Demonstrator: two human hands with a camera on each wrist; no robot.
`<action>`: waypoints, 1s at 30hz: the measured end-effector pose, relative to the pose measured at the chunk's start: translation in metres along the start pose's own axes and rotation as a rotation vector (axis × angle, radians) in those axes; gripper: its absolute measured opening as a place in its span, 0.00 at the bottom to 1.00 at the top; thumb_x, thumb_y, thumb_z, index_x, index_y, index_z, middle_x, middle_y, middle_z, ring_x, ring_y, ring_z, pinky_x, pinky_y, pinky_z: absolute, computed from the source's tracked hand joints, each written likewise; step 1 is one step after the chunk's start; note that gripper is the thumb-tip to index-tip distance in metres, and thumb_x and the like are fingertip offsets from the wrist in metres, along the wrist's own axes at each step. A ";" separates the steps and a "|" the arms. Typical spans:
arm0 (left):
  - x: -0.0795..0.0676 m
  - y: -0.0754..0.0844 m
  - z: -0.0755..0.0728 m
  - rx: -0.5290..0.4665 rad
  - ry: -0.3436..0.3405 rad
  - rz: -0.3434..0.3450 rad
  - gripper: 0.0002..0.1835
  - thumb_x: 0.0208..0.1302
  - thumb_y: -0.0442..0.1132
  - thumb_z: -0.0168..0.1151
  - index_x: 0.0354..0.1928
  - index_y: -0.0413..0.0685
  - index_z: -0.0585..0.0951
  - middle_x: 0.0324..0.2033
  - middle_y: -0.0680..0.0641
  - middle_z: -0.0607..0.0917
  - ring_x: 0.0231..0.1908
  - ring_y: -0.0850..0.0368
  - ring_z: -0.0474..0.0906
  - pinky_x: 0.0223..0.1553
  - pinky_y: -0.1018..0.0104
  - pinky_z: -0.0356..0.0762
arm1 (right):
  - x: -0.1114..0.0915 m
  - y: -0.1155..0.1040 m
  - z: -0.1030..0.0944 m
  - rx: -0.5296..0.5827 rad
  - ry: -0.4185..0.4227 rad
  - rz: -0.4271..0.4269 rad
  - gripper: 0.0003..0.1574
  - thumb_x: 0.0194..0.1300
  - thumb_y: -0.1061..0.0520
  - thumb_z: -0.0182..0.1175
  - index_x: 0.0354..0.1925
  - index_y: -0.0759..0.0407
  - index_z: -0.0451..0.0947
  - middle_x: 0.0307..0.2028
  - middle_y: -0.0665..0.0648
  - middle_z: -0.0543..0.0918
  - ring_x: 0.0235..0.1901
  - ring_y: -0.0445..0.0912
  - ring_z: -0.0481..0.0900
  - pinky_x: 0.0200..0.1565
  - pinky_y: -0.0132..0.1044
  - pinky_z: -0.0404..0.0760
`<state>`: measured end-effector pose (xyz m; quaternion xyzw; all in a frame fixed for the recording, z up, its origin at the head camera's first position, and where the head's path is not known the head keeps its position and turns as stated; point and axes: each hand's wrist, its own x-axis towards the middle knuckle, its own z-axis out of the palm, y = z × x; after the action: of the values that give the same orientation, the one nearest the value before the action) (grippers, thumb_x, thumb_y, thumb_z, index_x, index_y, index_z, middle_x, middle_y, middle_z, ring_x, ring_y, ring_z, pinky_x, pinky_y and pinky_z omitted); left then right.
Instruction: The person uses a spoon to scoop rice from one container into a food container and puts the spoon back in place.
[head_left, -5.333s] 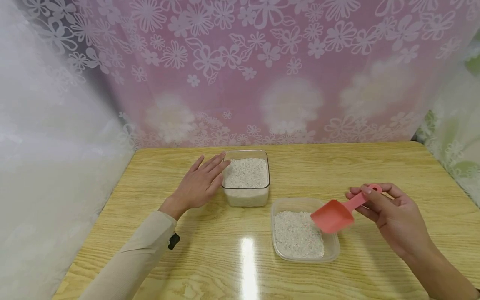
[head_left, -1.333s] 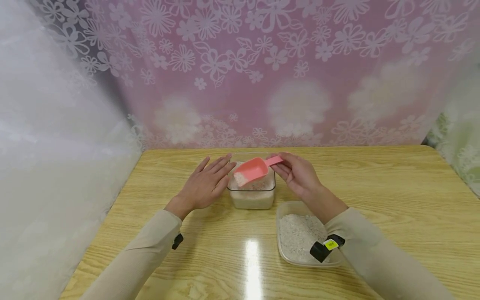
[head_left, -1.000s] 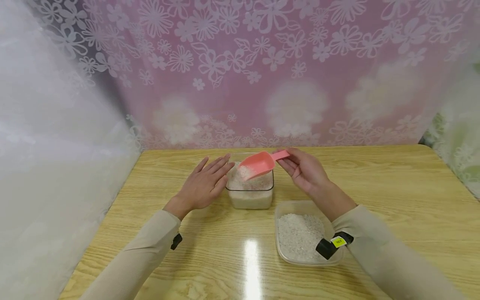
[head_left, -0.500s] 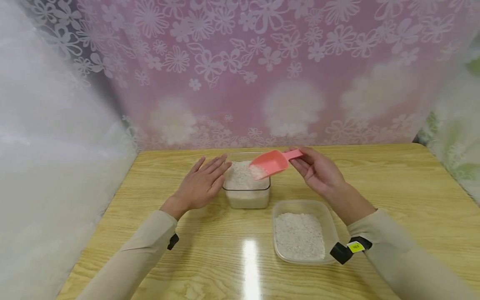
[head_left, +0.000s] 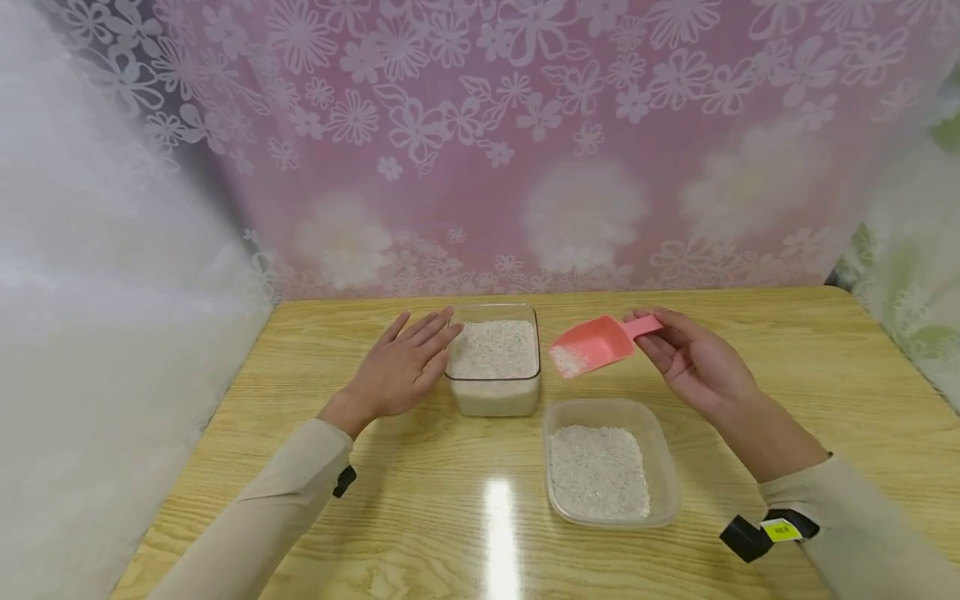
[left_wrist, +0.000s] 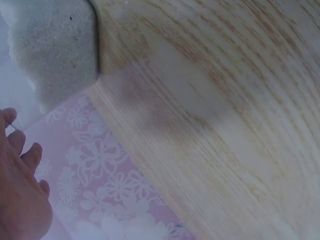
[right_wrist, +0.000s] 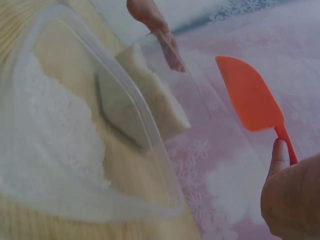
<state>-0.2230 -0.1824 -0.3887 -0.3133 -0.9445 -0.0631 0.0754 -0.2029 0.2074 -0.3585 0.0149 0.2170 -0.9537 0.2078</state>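
In the head view my right hand (head_left: 701,362) pinches the handle of a pink plastic scoop (head_left: 596,343), which hangs in the air right of a clear square box (head_left: 497,398). A little pale grain (head_left: 567,361) lies at the scoop's front lip. The box is filled high with pale grain. My left hand (head_left: 405,367) rests its straight fingers on the box's left rim. Nearer me stands a translucent plastic tub (head_left: 663,487), partly filled with similar grain. In the right wrist view the scoop (right_wrist: 250,95) shows its underside, above and beyond the tub (right_wrist: 160,192).
Both containers stand on a wood-grain table (head_left: 420,517). A pink flowered curtain (head_left: 480,192) hangs behind its back edge, and a pale sheet (head_left: 112,292) hangs along the left. Black wrist cameras (head_left: 746,537) sit on both sleeves.
Earlier the scoop was empty over the tub, then above the box with grain in it. Since then my right hand has carried it right, off the box. My left hand has stayed put.
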 end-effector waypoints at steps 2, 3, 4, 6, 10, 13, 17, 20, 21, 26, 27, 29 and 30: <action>0.000 0.000 0.000 0.009 -0.003 0.000 0.27 0.77 0.52 0.29 0.74 0.59 0.57 0.73 0.53 0.51 0.71 0.58 0.46 0.70 0.52 0.34 | -0.006 -0.005 -0.007 0.015 -0.010 -0.001 0.16 0.74 0.66 0.45 0.49 0.72 0.78 0.47 0.68 0.81 0.50 0.56 0.80 0.55 0.39 0.74; 0.000 0.000 -0.001 0.014 -0.006 -0.002 0.27 0.77 0.52 0.29 0.74 0.59 0.56 0.73 0.54 0.51 0.71 0.58 0.46 0.70 0.52 0.34 | -0.009 -0.008 -0.010 0.020 -0.017 -0.002 0.16 0.74 0.66 0.44 0.49 0.73 0.78 0.47 0.68 0.81 0.51 0.57 0.79 0.55 0.40 0.73; 0.000 0.000 -0.001 0.017 -0.007 -0.002 0.27 0.77 0.52 0.29 0.74 0.59 0.56 0.73 0.54 0.51 0.71 0.58 0.46 0.70 0.52 0.34 | -0.013 -0.010 -0.014 0.020 -0.022 -0.006 0.16 0.74 0.66 0.44 0.49 0.73 0.77 0.47 0.68 0.81 0.51 0.57 0.79 0.56 0.40 0.73; 0.000 0.000 -0.001 0.022 -0.010 -0.001 0.27 0.77 0.53 0.29 0.74 0.59 0.56 0.73 0.54 0.51 0.72 0.58 0.45 0.70 0.52 0.34 | -0.019 -0.014 -0.022 0.019 -0.039 -0.012 0.17 0.75 0.66 0.43 0.49 0.73 0.77 0.48 0.69 0.81 0.51 0.58 0.79 0.56 0.41 0.72; 0.000 0.000 -0.002 0.022 -0.012 0.001 0.28 0.77 0.53 0.28 0.74 0.59 0.56 0.73 0.53 0.51 0.72 0.57 0.45 0.70 0.53 0.34 | -0.033 -0.021 -0.037 0.000 -0.066 -0.006 0.20 0.76 0.65 0.39 0.50 0.73 0.77 0.48 0.69 0.80 0.52 0.57 0.79 0.56 0.41 0.73; 0.000 0.000 -0.002 0.028 -0.011 -0.002 0.28 0.77 0.54 0.28 0.74 0.58 0.56 0.73 0.53 0.51 0.72 0.57 0.45 0.70 0.53 0.33 | -0.042 -0.024 -0.047 -0.021 -0.075 -0.002 0.22 0.77 0.65 0.38 0.51 0.74 0.77 0.49 0.69 0.80 0.52 0.57 0.78 0.56 0.40 0.72; 0.000 0.000 -0.001 0.038 -0.007 -0.001 0.28 0.77 0.53 0.30 0.74 0.58 0.56 0.73 0.53 0.50 0.72 0.56 0.45 0.70 0.53 0.33 | -0.054 -0.027 -0.056 -0.062 -0.088 -0.013 0.23 0.77 0.65 0.36 0.51 0.74 0.77 0.50 0.69 0.80 0.53 0.56 0.78 0.56 0.40 0.72; 0.000 0.000 -0.001 0.045 -0.003 0.004 0.27 0.77 0.52 0.31 0.74 0.58 0.56 0.73 0.53 0.51 0.72 0.55 0.46 0.70 0.53 0.32 | -0.061 -0.028 -0.061 -0.106 -0.101 -0.025 0.24 0.77 0.65 0.35 0.51 0.74 0.77 0.49 0.69 0.80 0.53 0.56 0.78 0.56 0.40 0.73; 0.000 0.000 -0.001 0.049 -0.002 0.004 0.27 0.77 0.52 0.31 0.74 0.58 0.56 0.73 0.53 0.51 0.72 0.55 0.46 0.70 0.53 0.32 | -0.063 -0.029 -0.062 -0.121 -0.108 -0.027 0.24 0.78 0.65 0.34 0.51 0.74 0.77 0.49 0.69 0.81 0.53 0.55 0.78 0.55 0.39 0.73; 0.000 0.000 -0.001 0.056 -0.001 0.003 0.28 0.77 0.54 0.27 0.74 0.59 0.56 0.73 0.53 0.50 0.72 0.55 0.45 0.70 0.53 0.31 | -0.070 -0.028 -0.066 -0.165 -0.138 -0.044 0.25 0.78 0.65 0.32 0.49 0.75 0.76 0.48 0.70 0.81 0.52 0.56 0.78 0.55 0.40 0.74; 0.000 0.000 -0.001 0.054 0.000 0.002 0.28 0.77 0.54 0.27 0.74 0.59 0.56 0.73 0.53 0.50 0.72 0.55 0.45 0.70 0.53 0.31 | -0.072 -0.028 -0.067 -0.171 -0.144 -0.048 0.25 0.78 0.66 0.32 0.49 0.75 0.76 0.49 0.70 0.80 0.53 0.57 0.78 0.55 0.41 0.73; 0.000 0.000 -0.001 0.052 0.002 0.002 0.28 0.77 0.54 0.27 0.74 0.59 0.56 0.73 0.54 0.50 0.72 0.55 0.45 0.70 0.53 0.31 | -0.074 -0.027 -0.067 -0.183 -0.145 -0.060 0.24 0.78 0.66 0.31 0.47 0.75 0.75 0.49 0.71 0.80 0.53 0.57 0.77 0.55 0.42 0.73; 0.000 0.000 -0.001 0.052 0.002 0.002 0.28 0.77 0.54 0.28 0.74 0.59 0.56 0.73 0.54 0.50 0.72 0.55 0.45 0.70 0.53 0.31 | -0.075 -0.027 -0.067 -0.193 -0.144 -0.067 0.23 0.78 0.66 0.31 0.47 0.75 0.74 0.49 0.71 0.80 0.53 0.58 0.77 0.55 0.42 0.73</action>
<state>-0.2228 -0.1822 -0.3876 -0.3122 -0.9454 -0.0388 0.0846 -0.1491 0.2873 -0.3994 -0.0809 0.2929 -0.9333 0.1912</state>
